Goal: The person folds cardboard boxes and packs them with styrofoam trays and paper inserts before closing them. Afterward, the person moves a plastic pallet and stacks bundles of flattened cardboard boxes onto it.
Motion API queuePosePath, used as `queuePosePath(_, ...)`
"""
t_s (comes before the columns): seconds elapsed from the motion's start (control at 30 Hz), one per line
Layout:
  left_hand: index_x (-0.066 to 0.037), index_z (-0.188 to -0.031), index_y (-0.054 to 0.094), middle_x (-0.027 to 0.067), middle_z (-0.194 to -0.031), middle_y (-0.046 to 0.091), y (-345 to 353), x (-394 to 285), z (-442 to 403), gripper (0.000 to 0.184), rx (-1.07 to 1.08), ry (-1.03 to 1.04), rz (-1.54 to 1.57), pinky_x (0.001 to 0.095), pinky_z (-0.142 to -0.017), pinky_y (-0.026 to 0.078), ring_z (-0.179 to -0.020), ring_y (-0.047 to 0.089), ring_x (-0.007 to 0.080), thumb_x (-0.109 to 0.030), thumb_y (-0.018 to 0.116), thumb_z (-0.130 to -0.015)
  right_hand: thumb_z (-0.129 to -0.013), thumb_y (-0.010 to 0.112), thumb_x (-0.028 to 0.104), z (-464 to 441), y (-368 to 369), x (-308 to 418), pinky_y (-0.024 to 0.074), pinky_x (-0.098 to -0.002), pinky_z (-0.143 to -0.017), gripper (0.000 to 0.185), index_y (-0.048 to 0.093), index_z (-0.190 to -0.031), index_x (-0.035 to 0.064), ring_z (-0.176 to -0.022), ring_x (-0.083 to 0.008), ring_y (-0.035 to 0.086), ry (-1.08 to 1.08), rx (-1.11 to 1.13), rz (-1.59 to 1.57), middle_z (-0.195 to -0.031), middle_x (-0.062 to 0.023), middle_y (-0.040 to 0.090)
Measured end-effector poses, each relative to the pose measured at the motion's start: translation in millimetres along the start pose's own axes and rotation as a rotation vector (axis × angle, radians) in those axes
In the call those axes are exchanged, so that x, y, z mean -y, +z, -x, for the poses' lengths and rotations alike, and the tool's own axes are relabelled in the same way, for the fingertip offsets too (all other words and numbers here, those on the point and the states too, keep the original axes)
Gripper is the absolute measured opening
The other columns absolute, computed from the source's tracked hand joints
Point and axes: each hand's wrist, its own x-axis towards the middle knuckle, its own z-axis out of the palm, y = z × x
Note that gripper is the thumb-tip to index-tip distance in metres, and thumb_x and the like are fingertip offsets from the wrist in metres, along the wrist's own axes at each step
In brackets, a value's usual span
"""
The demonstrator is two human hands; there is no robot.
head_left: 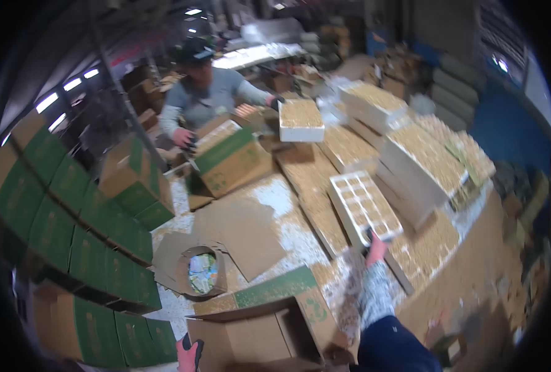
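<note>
My right hand [376,249], in a pink glove with dark fingertips, grips the near edge of a white foam tray [363,204]. The tray is divided into several square compartments, with tan, sawdust-like material in and around them. Its fingertips are partly hidden at the tray's edge. At the bottom of the view, my left hand [189,356] is beside the left wall of an open cardboard box [250,335]. Thumb and fingers show apart; whether they touch the box I cannot tell. The part of the box I can see inside holds nothing.
Across the table, a co-worker [207,93] has one hand at a tilted green-and-brown box [235,158], the other at a foam block [301,121]. Stacked cartons [89,229] line the left. A round cardboard container [201,273] holds colourful packets. More foam blocks [421,161] stand right.
</note>
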Motion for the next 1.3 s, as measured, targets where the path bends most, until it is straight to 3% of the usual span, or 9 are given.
queuePosePath(0.13,0.003,-0.118,0.051,0.0158,-0.101,0.062,4.7,-38.5,4.8,0.044,0.052,-0.033,0.326,0.0335,-0.082,0.044,-0.092,0.057,0.0258,-0.021,0.059,-0.082,-0.073,0.068,0.02,91.5,-37.0,129.4,0.0496,-0.0399,-0.074,0.037,0.058,-0.107,0.0092,-0.092,-0.0244,0.056,0.371,0.247,-0.131,-0.104,-0.0081,0.056)
queuePosePath(0.23,-0.001,-0.102,0.06,0.0081,-0.077,0.062,27.5,-6.4,-13.1,0.027,-0.037,0.009,0.599,0.0277,-0.062,0.047,-0.067,0.058,0.0144,-0.014,0.064,-0.078,-0.077,0.062,0.019,149.4,-64.5,197.9,0.047,-0.0354,-0.079,0.033,0.058,-0.108,0.0054,-0.095,-0.0231,0.056,0.363,0.554,-0.108,-0.106,-0.0085,0.057)
queuePosePath(0.3,0.0,-0.1,0.061,0.0084,-0.08,0.064,4.2,-75.9,5.4,0.027,-0.083,-0.041,0.419,0.0289,-0.066,0.048,-0.07,0.059,0.0154,-0.017,0.064,-0.079,-0.079,0.056,0.006,177.7,-89.4,233.9,0.0448,-0.0314,-0.081,0.027,0.058,-0.105,-0.0022,-0.095,-0.021,0.058,-0.758,0.933,0.787,-0.096,-0.0122,0.062)
queuePosePath(0.7,0.001,-0.112,0.056,0.0152,-0.107,0.061,37.7,24.9,-41.8,0.036,0.2,0.122,0.653,0.0316,-0.085,0.044,-0.098,0.058,0.0209,-0.019,0.06,-0.083,-0.071,0.069,0.005,297.1,-55.1,256.4,0.0443,-0.0312,-0.084,0.044,0.057,-0.113,0.0011,-0.095,-0.0219,0.059,-0.659,1.796,0.758,-0.099,-0.016,0.062)
queuePosePath(0.77,0.003,-0.112,0.055,0.0188,-0.106,0.06,27.5,-6.6,-11.2,0.039,-0.017,0.049,0.508,0.0335,-0.087,0.043,-0.099,0.058,0.0272,-0.023,0.059,-0.084,-0.074,0.069,0.01,310.2,-44.1,255.4,0.0474,-0.0274,-0.079,0.041,0.056,-0.112,0.0,-0.09,-0.0143,0.059,0.273,1.32,0.672,-0.098,-0.0074,0.063)
queuePosePath(0.9,0.002,-0.111,0.056,0.0233,-0.105,0.058,34.5,-25.8,1.4,0.043,-0.035,0.021,0.296,0.0365,-0.085,0.043,-0.099,0.055,0.0349,-0.027,0.061,-0.08,-0.075,0.07,0.015,297.4,-43.0,240.8,0.0485,-0.0229,-0.073,0.052,0.049,-0.12,-0.002,-0.081,-0.012,0.059,0.221,1.418,1.007,-0.096,-0.0087,0.063)
queuePosePath(1.07,0.004,-0.117,0.051,0.0203,-0.105,0.06,29.3,-38.8,11.5,0.045,-0.086,0.152,0.315,0.0353,-0.084,0.043,-0.098,0.055,0.0307,-0.024,0.06,-0.083,-0.078,0.061,0.033,290.0,-61.1,166.4,0.0486,-0.0396,-0.072,0.076,0.029,-0.123,-0.0195,-0.084,-0.0333,0.062,-0.862,1.532,1.733,-0.09,-0.0241,0.062)
queuePosePath(1.27,0.005,-0.112,0.052,0.0237,-0.09,0.06,31.0,-50.1,6.8,0.044,-0.099,0.255,0.172,0.0404,-0.072,0.044,-0.085,0.057,0.0356,-0.025,0.06,-0.082,-0.085,0.042,0.014,269.0,-77.2,20.4,0.0476,-0.0402,-0.056,0.038,0.049,-0.113,-0.0104,-0.068,-0.0281,0.064,-0.879,1.442,1.785,-0.083,-0.0178,0.065)
queuePosePath(1.3,0.005,-0.11,0.053,0.0234,-0.085,0.061,30.8,-41.0,5.1,0.042,-0.084,0.254,0.141,0.0412,-0.069,0.044,-0.08,0.057,0.036,-0.025,0.06,-0.082,-0.084,0.043,0.015,258.7,-67.7,-3.1,0.0472,-0.0406,-0.056,0.035,0.054,-0.109,-0.007,-0.067,-0.0284,0.063,-0.933,1.847,1.432,-0.084,-0.0165,0.065)
